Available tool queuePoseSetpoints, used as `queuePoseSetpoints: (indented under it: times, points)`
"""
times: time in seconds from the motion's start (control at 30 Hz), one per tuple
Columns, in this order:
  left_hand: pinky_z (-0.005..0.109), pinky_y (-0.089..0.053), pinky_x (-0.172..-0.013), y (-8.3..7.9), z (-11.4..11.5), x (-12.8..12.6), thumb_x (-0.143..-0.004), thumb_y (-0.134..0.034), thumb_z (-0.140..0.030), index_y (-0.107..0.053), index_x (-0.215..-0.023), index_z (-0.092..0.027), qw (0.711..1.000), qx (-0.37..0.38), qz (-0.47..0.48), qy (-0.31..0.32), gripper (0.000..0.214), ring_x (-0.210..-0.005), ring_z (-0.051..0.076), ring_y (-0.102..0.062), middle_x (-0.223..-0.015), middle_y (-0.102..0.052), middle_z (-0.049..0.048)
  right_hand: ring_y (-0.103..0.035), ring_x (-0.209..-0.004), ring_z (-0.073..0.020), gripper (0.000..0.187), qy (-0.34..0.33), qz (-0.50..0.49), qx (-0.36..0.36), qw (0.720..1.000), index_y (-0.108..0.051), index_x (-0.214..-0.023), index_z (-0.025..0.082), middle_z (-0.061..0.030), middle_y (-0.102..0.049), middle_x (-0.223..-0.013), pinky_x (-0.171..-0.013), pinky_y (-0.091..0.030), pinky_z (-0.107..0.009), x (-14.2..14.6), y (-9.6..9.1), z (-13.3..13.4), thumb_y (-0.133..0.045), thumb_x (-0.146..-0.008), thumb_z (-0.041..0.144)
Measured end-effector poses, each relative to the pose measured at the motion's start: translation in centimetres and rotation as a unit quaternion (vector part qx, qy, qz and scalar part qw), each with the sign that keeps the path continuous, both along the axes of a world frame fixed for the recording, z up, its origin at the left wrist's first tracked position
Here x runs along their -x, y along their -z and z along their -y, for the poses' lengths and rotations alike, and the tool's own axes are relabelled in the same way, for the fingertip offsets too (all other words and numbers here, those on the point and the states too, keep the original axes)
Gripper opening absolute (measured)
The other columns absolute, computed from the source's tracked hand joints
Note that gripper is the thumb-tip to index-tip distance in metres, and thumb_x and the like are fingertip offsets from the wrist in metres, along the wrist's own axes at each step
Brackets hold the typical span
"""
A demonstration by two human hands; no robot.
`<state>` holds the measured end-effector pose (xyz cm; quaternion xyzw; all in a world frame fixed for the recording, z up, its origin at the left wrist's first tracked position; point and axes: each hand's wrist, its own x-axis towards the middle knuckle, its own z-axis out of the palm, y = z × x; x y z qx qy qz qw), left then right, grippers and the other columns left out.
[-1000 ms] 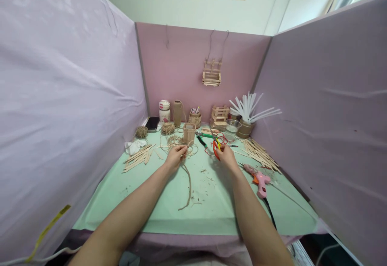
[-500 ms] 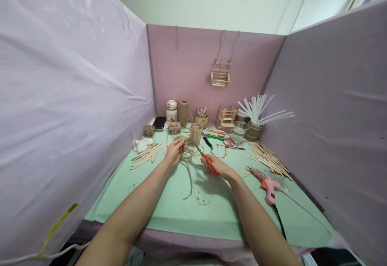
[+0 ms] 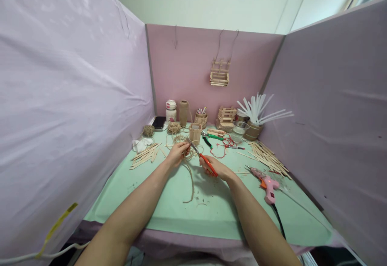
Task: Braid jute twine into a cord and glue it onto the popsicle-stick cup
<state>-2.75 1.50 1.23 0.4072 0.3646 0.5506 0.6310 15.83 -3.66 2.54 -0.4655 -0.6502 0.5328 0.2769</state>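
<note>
In my right hand [image 3: 213, 166] is a pair of scissors [image 3: 207, 163] with red handles, its blades pointing up and left. The blade tips reach the fingertips of my left hand [image 3: 179, 153], which pinches a strand of jute twine [image 3: 191, 179]. One end of that twine hangs down toward me onto the green table cover. A loose tangle of the same twine lies behind my left hand, partly hidden by it. Just beyond the blades stands a small wooden-stick cup [image 3: 195, 134].
Wooden sticks lie in piles at left [image 3: 145, 157] and right [image 3: 269, 159]. A pink glue gun [image 3: 267, 184] rests at right, its cord running off the front. Green-handled pliers [image 3: 215, 136], red cord [image 3: 230, 141] and a clear bowl [image 3: 240, 129] are behind. Partition walls enclose three sides.
My left hand has shifted right and slightly down, bringing its fingertips to the scissor blades. The hanging twine end has moved a little toward me. My right hand has barely moved.
</note>
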Motion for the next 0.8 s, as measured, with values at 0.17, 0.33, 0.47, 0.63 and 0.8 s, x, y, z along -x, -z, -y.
queuePoseSetpoints:
  times: [0.17, 0.33, 0.47, 0.63, 0.8]
  points:
    - [0.02, -0.038, -0.054, -0.4, 0.3, -0.1, -0.058, -0.077, -0.03, -0.062, -0.067, -0.012, 1.0, 0.003, -0.006, 0.006, 0.026, -0.055, 0.006, -0.048, -0.06, -0.053, -0.0004, -0.034, -0.043, -0.0075, 0.044, -0.02, 0.014, -0.001, 1.0, -0.046, -0.075, 0.019, 0.0052, -0.042, -0.054, -0.041, -0.025, -0.02, 0.2, 0.0, 0.0, -0.045, -0.076, 0.064]
    - [0.018, -0.038, -0.053, -0.2, 0.1, 0.0, -0.059, -0.077, -0.028, -0.063, -0.068, -0.011, 1.0, 0.01, -0.014, 0.013, 0.024, -0.054, 0.006, -0.048, -0.06, -0.054, -0.0002, -0.033, -0.044, -0.0077, 0.049, -0.032, 0.039, -0.024, 0.998, -0.042, -0.069, 0.019, 0.005, -0.04, -0.052, -0.042, -0.026, -0.021, 0.2, -0.4, 0.2, -0.041, -0.076, 0.068]
    - [0.017, -0.038, -0.052, -0.2, 0.1, 0.1, -0.06, -0.076, -0.026, -0.063, -0.069, -0.01, 1.0, 0.015, -0.019, 0.02, 0.022, -0.054, 0.005, -0.049, -0.06, -0.054, -0.0002, -0.031, -0.043, -0.0075, 0.05, -0.028, 0.069, -0.039, 0.996, -0.038, -0.064, 0.019, 0.005, -0.038, -0.05, -0.042, -0.025, -0.021, 0.2, -0.6, 0.2, -0.04, -0.076, 0.068]
    - [0.015, -0.04, -0.052, -0.3, 0.2, 0.0, -0.065, -0.074, -0.024, -0.062, -0.071, -0.01, 1.0, 0.02, -0.004, 0.023, 0.019, -0.055, 0.005, -0.05, -0.06, -0.054, -0.0004, -0.039, -0.046, -0.0104, 0.05, 0.04, 0.088, -0.103, 0.99, -0.045, -0.063, 0.018, 0.0022, -0.043, -0.05, -0.045, -0.029, -0.023, 0.1, 0.0, -0.9, -0.037, -0.079, 0.065]
    - [0.013, -0.04, -0.05, -0.1, 0.2, 0.0, -0.069, -0.072, -0.02, -0.064, -0.079, -0.01, 0.999, 0.019, 0.012, 0.046, 0.016, -0.055, 0.004, -0.05, -0.062, -0.055, -0.0001, -0.058, -0.072, -0.0194, 0.043, 0.315, 0.191, -0.193, 0.909, -0.058, -0.087, 0.016, -0.0081, -0.063, -0.077, -0.061, -0.039, -0.026, -2.7, 1.0, -3.5, -0.04, -0.081, 0.054]
